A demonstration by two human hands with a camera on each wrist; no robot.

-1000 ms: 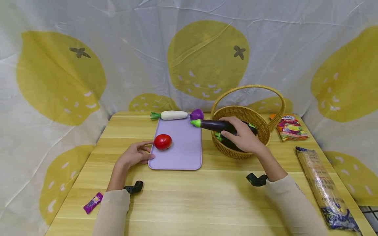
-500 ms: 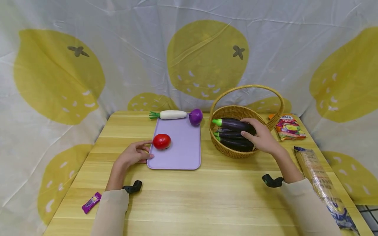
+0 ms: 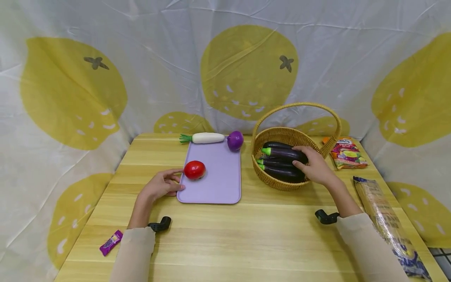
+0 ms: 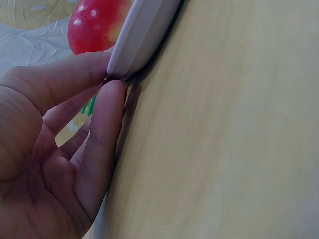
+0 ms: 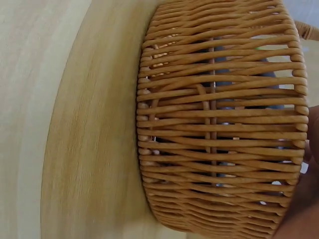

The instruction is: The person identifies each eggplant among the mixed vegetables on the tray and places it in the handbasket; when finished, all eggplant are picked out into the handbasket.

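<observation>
In the head view my right hand (image 3: 314, 164) reaches over the wicker basket's near right rim and grips the stalkless end of an eggplant (image 3: 280, 153), its green cap pointing left. Several more dark eggplants lie around it inside the basket (image 3: 273, 183). In the right wrist view the basket's woven side (image 5: 224, 124) hides most of that hand. My left hand (image 3: 163, 185) holds the left edge of a lilac tray (image 3: 218, 188); the left wrist view has thumb and index finger at the tray's rim (image 4: 142, 37). A red tomato (image 3: 194, 170) sits on the tray near those fingers.
Behind the tray lie a white radish (image 3: 208, 138) and a purple onion-like vegetable (image 3: 235, 141), at its far edge. To the right are a colourful snack bag (image 3: 347, 153) and a long clear pack of pasta (image 3: 384, 219). A small purple packet (image 3: 111, 243) lies front left.
My right hand has carried the eggplant rightward from above the basket's left rim and lowered it among the others inside. The left hand, tray and tomato stay in place.
</observation>
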